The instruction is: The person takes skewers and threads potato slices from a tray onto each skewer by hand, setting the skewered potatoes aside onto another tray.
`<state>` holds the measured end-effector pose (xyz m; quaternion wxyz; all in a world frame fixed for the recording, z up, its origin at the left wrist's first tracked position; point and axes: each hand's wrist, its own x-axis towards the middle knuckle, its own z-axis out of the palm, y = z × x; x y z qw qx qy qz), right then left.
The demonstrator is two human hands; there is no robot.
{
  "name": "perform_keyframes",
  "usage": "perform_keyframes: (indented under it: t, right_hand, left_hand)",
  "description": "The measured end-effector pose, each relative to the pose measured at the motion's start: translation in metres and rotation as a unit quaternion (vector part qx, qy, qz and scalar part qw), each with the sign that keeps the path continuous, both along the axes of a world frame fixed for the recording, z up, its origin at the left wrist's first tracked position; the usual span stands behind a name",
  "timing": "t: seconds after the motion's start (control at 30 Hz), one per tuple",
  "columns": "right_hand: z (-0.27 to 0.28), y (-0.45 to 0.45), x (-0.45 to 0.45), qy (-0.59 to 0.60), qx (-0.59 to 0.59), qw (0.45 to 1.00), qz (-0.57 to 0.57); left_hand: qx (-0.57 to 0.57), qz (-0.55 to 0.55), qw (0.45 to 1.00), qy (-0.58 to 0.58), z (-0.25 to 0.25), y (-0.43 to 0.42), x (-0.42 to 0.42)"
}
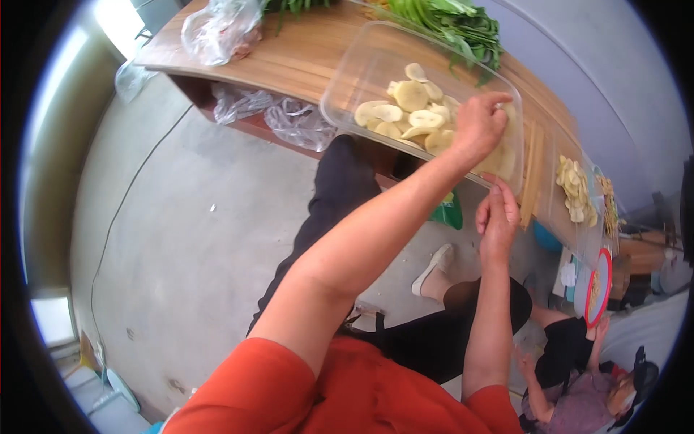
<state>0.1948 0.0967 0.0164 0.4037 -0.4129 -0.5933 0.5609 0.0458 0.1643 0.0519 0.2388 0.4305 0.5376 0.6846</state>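
Note:
A clear plastic container (421, 35) on the wooden table holds several pale yellow slices (412, 95) that look like potato. My left hand (481, 126) is over its right part, with thumb and forefinger curled toward each other. Anything between those fingertips is too small to make out. At the container's near right edge is my right hand (499, 217), thumb pressed against the fingers. What it pinches, if anything, cannot be seen. Thin wooden sticks (533, 173) lie just right of the container.
Green leafy vegetables (463, 32) lie behind the container, and a plastic bag (220, 32) rests on the table's left end. Another clear tray (593, 242) with slices (575, 189) stands at right. A seated person (578, 398) is by a red-rimmed basin (606, 271). A cable crosses the floor.

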Motion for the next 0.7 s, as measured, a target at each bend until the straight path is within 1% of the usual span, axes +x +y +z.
perform_keyframes:
  t: [0.1, 0.13, 0.17, 0.23, 0.27, 0.33, 0.37, 0.43, 0.47, 0.5, 0.53, 0.57, 0.6, 0.67, 0.7]
  right_hand:
    - [0.0, 0.0, 0.0, -0.01, 0.005, 0.999, -0.041]
    - [-0.005, 0.001, -0.001, -0.015, -0.001, 1.0, -0.025]
    - [-0.008, 0.004, 0.0, -0.009, 0.008, 0.999, -0.046]
    - [-0.008, 0.003, -0.001, 0.0, 0.016, 0.997, -0.079]
    - [-0.01, 0.003, -0.001, -0.009, 0.015, 0.997, -0.074]
    - [-0.014, 0.008, 0.0, 0.014, 0.029, 0.995, -0.097]
    - [-0.015, 0.01, 0.006, 0.008, 0.029, 0.995, -0.093]
    - [-0.016, 0.013, 0.013, 0.047, 0.001, 0.998, -0.031]
    - [-0.017, 0.012, 0.007, 0.042, -0.001, 0.999, -0.027]
    - [-0.017, 0.008, 0.001, 0.046, 0.011, 0.995, -0.089]
    - [-0.017, 0.006, -0.005, 0.051, 0.023, 0.987, -0.15]
    - [-0.023, 0.008, -0.004, 0.05, 0.039, 0.986, -0.154]
    - [-0.027, 0.009, 0.0, 0.044, 0.037, 0.987, -0.151]
    - [-0.031, 0.012, 0.011, -0.068, 0.115, 0.984, -0.12]
    - [-0.033, 0.013, 0.013, -0.072, 0.114, 0.984, -0.119]
  left_hand:
    - [0.054, 0.069, 0.996, -0.021, -0.014, 0.013, 0.016]
    - [0.077, 0.099, 0.992, -0.022, -0.019, 0.019, 0.023]
    - [0.072, 0.113, 0.991, -0.029, -0.018, 0.016, 0.026]
    - [0.042, 0.117, 0.992, -0.011, -0.011, 0.013, 0.035]
    - [0.04, 0.121, 0.992, -0.02, -0.008, 0.012, 0.039]
    - [0.023, 0.092, 0.995, -0.034, -0.002, 0.009, 0.043]
    - [0.025, 0.084, 0.996, -0.032, 0.0, 0.008, 0.045]
    - [0.022, 0.08, 0.996, -0.034, 0.004, 0.006, 0.046]
    - [0.02, 0.073, 0.997, -0.03, 0.005, 0.005, 0.047]
    - [0.048, 0.082, 0.995, -0.034, 0.004, 0.006, 0.05]
    - [0.046, 0.087, 0.994, -0.04, 0.005, 0.005, 0.05]
    - [0.051, 0.085, 0.995, -0.021, 0.007, 0.004, 0.05]
    - [0.055, 0.082, 0.995, -0.003, 0.007, 0.003, 0.05]
    - [0.071, 0.09, 0.993, 0.003, 0.005, 0.005, 0.051]
    - [0.088, 0.094, 0.992, 0.015, 0.005, 0.005, 0.051]
